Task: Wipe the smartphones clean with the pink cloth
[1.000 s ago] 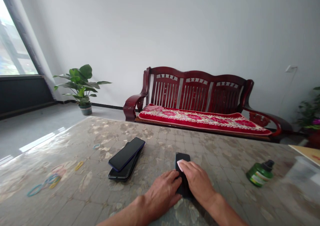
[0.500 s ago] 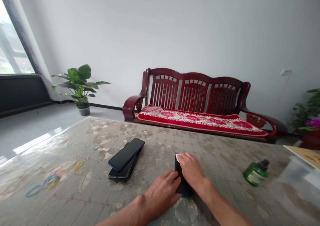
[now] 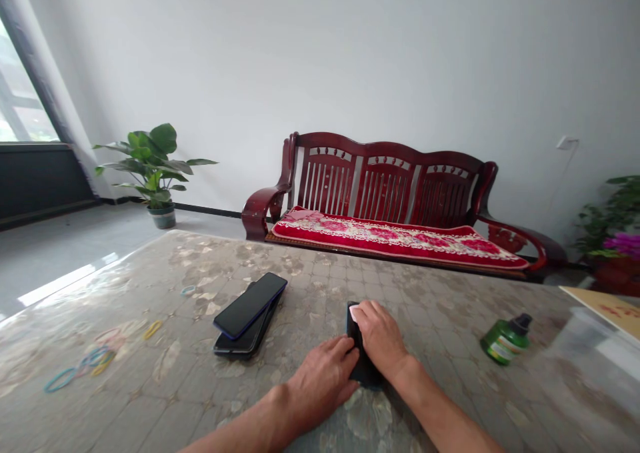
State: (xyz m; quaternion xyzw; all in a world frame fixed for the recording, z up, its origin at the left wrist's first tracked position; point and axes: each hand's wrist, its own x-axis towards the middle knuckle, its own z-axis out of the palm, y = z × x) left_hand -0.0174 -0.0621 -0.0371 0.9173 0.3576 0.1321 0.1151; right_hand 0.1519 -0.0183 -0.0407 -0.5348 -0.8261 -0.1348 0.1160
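Observation:
A dark smartphone (image 3: 367,371) lies on the table in front of me, partly covered by my hands. My left hand (image 3: 327,376) grips its left edge, with the fingertips reaching over onto the screen. Across the upper part of the screen, my right hand (image 3: 380,333) is closed with fingers bent, pressing a small white piece of tissue or cloth (image 3: 354,313) against the glass. Most of that white piece is hidden under the fingers. Left of my hands, a phone with a blue edge (image 3: 251,305) rests askew on top of another black phone (image 3: 240,348).
A green bottle with a black cap (image 3: 506,339) stands to the right, near a clear plastic box (image 3: 590,346). Several coloured rubber bands (image 3: 95,359) lie at the left. Beyond the patterned table (image 3: 220,413) are a red wooden bench (image 3: 385,179) and a potted plant (image 3: 160,173).
The camera view has shifted slightly, moving everything a little up and left in the picture. Both hands keep nearly the same place on the smartphone.

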